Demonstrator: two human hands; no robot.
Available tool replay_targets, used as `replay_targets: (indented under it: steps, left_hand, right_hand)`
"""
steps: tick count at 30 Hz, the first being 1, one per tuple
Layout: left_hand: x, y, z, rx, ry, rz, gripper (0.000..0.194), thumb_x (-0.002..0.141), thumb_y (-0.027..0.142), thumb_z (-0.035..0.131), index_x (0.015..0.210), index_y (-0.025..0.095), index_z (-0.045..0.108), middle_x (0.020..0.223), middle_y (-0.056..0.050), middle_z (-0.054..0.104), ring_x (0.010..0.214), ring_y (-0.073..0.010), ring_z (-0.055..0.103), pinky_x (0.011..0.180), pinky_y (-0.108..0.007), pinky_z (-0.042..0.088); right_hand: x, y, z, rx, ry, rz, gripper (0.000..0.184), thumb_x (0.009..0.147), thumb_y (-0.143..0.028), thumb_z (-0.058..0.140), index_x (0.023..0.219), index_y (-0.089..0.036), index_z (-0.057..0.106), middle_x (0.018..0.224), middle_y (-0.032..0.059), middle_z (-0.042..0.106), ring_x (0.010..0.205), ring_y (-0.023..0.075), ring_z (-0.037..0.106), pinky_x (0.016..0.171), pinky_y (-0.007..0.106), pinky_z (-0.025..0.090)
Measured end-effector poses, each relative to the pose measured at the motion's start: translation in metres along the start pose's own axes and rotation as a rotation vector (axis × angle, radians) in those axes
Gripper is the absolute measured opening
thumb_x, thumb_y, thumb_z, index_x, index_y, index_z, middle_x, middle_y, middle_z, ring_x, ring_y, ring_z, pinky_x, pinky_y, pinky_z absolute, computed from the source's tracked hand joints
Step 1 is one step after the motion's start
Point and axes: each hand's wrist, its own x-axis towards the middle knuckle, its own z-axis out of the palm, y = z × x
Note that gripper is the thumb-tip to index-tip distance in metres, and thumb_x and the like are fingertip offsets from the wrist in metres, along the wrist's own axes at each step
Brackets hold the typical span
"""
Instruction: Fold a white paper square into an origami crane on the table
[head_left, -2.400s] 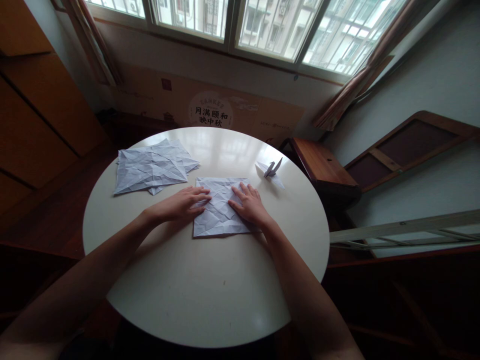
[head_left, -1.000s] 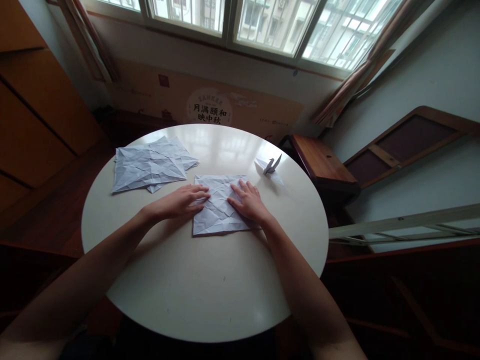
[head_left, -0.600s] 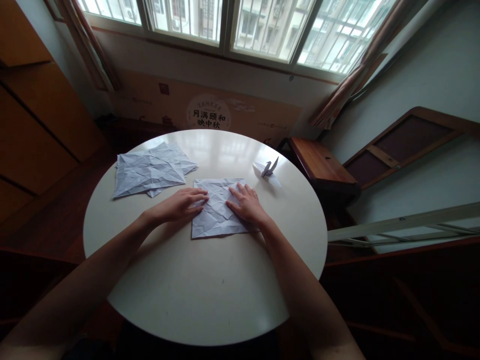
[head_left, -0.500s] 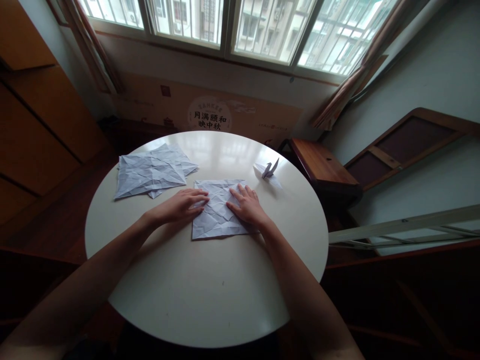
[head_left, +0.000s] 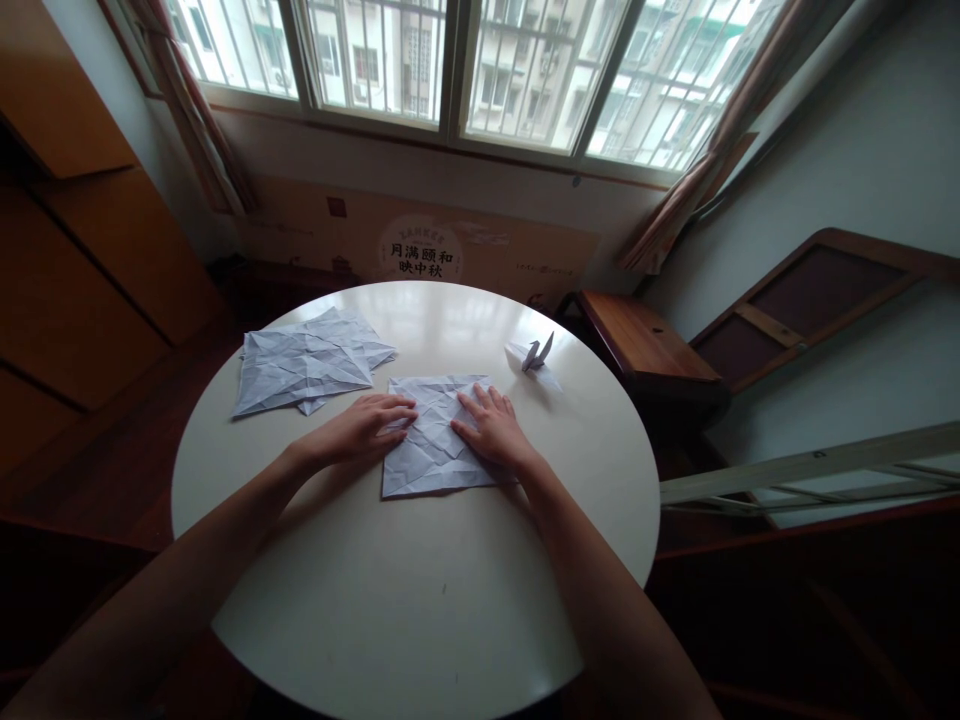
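Observation:
A creased square sheet of paper [head_left: 431, 450] lies on the white round table [head_left: 397, 600] in front of me. My left hand [head_left: 373, 422] rests at its left edge, fingers stretched onto the paper. On the right part of the sheet lies my right hand [head_left: 491, 425], flat with fingers spread. Several crumpled, creased sheets [head_left: 307, 365] are piled at the table's far left. A folded paper crane [head_left: 535, 358] stands at the far right, beyond my right hand.
Behind the table is a wall with a printed banner [head_left: 420, 250] below a barred window. A small wooden desk [head_left: 645, 335] stands at the right, near a wooden frame [head_left: 795, 300] by the wall. Orange-brown cabinets [head_left: 82, 290] are on the left.
The whole view has shifted slightly, so the table sits lower in the picture. Both hands stay at nearly the same places on the paper.

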Motion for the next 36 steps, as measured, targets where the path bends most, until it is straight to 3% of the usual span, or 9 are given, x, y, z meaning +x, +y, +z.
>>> replay_targets:
  steps: [36]
  left_hand:
    - [0.0011, -0.0010, 0.0006, -0.015, 0.025, -0.007, 0.037, 0.097, 0.040, 0.053, 0.127, 0.023, 0.065, 0.138, -0.010, 0.060, 0.127, -0.0257, 0.056, 0.110, -0.043, 0.040]
  right_hand:
    - [0.0001, -0.0011, -0.0004, -0.019, 0.002, -0.005, 0.063, 0.097, -0.057, 0.040, 0.152, -0.026, 0.037, 0.162, 0.0133, 0.025, 0.150, 0.0356, 0.017, 0.119, 0.052, 0.013]
